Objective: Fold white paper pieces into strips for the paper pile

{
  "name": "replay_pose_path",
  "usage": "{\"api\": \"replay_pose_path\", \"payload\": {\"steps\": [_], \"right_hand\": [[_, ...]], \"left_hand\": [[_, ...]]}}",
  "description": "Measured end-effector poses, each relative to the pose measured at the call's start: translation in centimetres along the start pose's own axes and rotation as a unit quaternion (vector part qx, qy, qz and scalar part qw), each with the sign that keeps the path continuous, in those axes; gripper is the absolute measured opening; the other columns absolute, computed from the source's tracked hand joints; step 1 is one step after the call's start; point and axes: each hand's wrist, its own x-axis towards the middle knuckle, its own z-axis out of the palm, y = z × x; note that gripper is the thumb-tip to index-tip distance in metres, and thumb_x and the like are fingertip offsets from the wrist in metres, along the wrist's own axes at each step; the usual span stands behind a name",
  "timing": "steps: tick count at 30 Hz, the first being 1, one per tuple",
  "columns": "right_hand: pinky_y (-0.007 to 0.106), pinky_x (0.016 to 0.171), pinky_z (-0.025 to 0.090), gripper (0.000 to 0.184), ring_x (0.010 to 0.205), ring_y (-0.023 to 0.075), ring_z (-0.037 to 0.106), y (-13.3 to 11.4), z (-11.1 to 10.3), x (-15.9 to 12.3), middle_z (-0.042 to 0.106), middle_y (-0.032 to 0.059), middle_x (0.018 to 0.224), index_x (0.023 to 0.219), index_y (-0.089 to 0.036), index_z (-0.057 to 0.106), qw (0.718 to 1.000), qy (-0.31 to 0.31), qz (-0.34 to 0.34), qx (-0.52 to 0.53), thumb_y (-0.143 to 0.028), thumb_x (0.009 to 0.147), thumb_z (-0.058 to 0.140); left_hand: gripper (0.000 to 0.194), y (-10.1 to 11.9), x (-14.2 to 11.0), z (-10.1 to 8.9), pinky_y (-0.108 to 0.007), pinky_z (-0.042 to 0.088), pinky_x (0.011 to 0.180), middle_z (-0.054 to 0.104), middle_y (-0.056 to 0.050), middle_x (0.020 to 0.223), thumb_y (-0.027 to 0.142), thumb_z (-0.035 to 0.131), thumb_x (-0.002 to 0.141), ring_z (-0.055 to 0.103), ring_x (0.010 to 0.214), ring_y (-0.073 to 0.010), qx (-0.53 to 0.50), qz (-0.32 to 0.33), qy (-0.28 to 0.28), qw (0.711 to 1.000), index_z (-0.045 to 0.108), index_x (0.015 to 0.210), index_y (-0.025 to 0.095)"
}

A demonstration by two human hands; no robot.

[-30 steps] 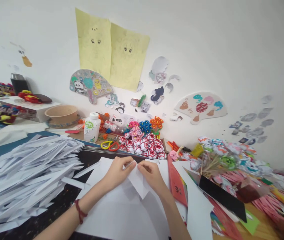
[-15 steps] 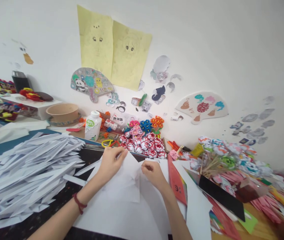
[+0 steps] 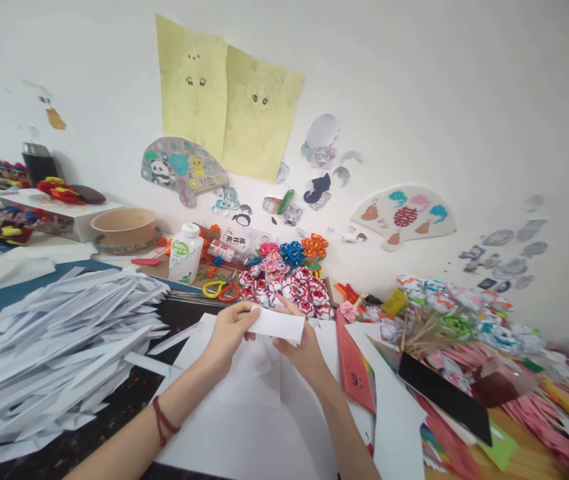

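A small white piece of paper [image 3: 279,324], folded into a narrow rectangle, is held level between my two hands. My left hand [image 3: 231,330] is closed on its left end, thumb on top. At the other end my right hand [image 3: 303,343] grips it, with the thumb in front and fingers behind the paper. Under both hands lie large white sheets [image 3: 249,413] on a dark tabletop. To the left spreads a big heap of folded white paper strips [image 3: 64,347], a few of them reaching towards the sheets.
Scissors [image 3: 221,290], a white bottle [image 3: 185,255] and red-and-white paper flowers [image 3: 289,290] stand behind my hands. On the right are a red packet [image 3: 357,373], a black phone [image 3: 444,397] and bundles of paper flowers on sticks [image 3: 464,307]. A wall rises behind.
My right hand, apart from the paper half a second ago, has come back to it. The paper, earlier hanging at a slant, now shows as a level folded strip between both hands.
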Motion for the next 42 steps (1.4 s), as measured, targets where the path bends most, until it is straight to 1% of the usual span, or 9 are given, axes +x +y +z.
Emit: {"api": "replay_pose_path", "payload": {"steps": [4,11,13,16,18,21,29,36,42], "right_hand": [[0.035,0.082,0.048,0.061,0.099,0.0233,0.057,-0.4,0.2,0.0,0.057,0.0096,0.116,0.127,-0.024,0.045,0.998,0.030,-0.001,0.059,-0.036,0.073,0.069],[0.032,0.083,0.048,0.071,0.097,0.0214,0.059,-0.8,0.8,0.0,0.062,0.0090,0.111,0.131,-0.022,0.039,0.989,0.100,0.027,0.102,-0.036,0.070,0.073],[0.033,0.082,0.049,0.072,0.096,0.0219,0.060,-0.8,0.6,0.0,0.061,0.0100,0.113,0.132,-0.022,0.037,0.989,0.096,0.049,0.101,-0.038,0.070,0.072],[0.033,0.080,0.049,0.073,0.096,0.0229,0.060,-0.6,0.0,0.0,0.060,0.0110,0.115,0.134,-0.022,0.035,0.992,0.067,0.075,0.077,-0.040,0.072,0.070],[0.032,0.079,0.049,0.074,0.096,0.0228,0.059,-0.6,-0.3,-0.1,0.058,0.0109,0.118,0.136,-0.022,0.034,0.994,0.056,0.080,0.055,-0.041,0.073,0.068],[0.030,0.075,0.048,0.076,0.089,0.0207,0.060,-0.6,-0.4,-0.2,0.058,0.0097,0.117,0.139,-0.023,0.029,0.994,0.035,0.093,0.036,-0.042,0.075,0.066],[0.029,0.077,0.045,0.077,0.085,0.0182,0.057,-1.0,-0.8,-0.3,0.062,0.0060,0.100,0.140,-0.022,0.025,0.994,0.009,0.105,0.024,-0.040,0.077,0.064],[0.031,0.077,0.047,0.064,0.077,0.0170,0.058,-1.0,-0.8,-0.6,0.065,0.0013,0.082,0.138,-0.024,0.034,0.990,0.026,0.138,0.017,-0.039,0.080,0.060],[0.033,0.072,0.049,0.059,0.079,0.0205,0.063,-1.1,-1.2,-0.2,0.068,0.0069,0.097,0.132,-0.023,0.043,0.982,0.035,0.140,0.126,-0.035,0.078,0.063]], "left_hand": [[0.025,-0.1,-0.4,0.4,-0.019,0.036,0.047,0.058,-0.001,0.058,0.036,0.062,0.073,0.047,0.047,-0.0076,-0.028,-0.048,-0.003,0.998,0.061,0.077,0.011],[0.029,-1.1,0.1,0.0,-0.025,0.045,0.056,0.063,-0.002,0.067,0.041,0.060,0.074,0.057,0.054,-0.0132,0.004,-0.036,0.016,0.999,0.058,0.084,0.014],[0.030,-1.0,0.2,-0.3,-0.028,0.046,0.062,0.066,-0.005,0.076,0.040,0.061,0.073,0.061,0.065,-0.0170,0.107,0.011,0.009,0.994,0.059,0.090,0.015],[0.032,0.0,0.2,-0.5,-0.035,0.042,0.086,0.064,-0.007,0.107,0.036,0.062,0.075,0.057,0.097,-0.0220,0.269,0.158,-0.025,0.950,0.061,0.103,0.022],[0.030,0.7,0.1,-0.5,-0.034,0.039,0.092,0.064,-0.005,0.110,0.035,0.060,0.078,0.056,0.102,-0.0208,0.292,0.190,-0.122,0.929,0.062,0.106,0.025],[0.032,1.1,0.0,-0.5,-0.031,0.043,0.087,0.065,-0.005,0.108,0.036,0.062,0.077,0.059,0.096,-0.0195,0.280,0.163,-0.172,0.930,0.061,0.107,0.024],[0.031,0.5,0.3,-0.9,-0.027,0.048,0.077,0.062,-0.007,0.111,0.033,0.059,0.079,0.062,0.090,-0.0186,0.227,0.103,-0.203,0.947,0.061,0.106,0.020],[0.025,0.6,0.0,-0.5,-0.026,0.044,0.073,0.069,-0.006,0.092,0.032,0.049,0.084,0.061,0.082,-0.0209,0.327,0.155,-0.111,0.926,0.068,0.093,0.018],[0.033,0.5,0.4,-0.8,-0.025,0.044,0.059,0.069,-0.006,0.083,0.040,0.059,0.075,0.061,0.071,-0.0199,0.184,0.004,-0.088,0.979,0.067,0.088,0.011]]}}
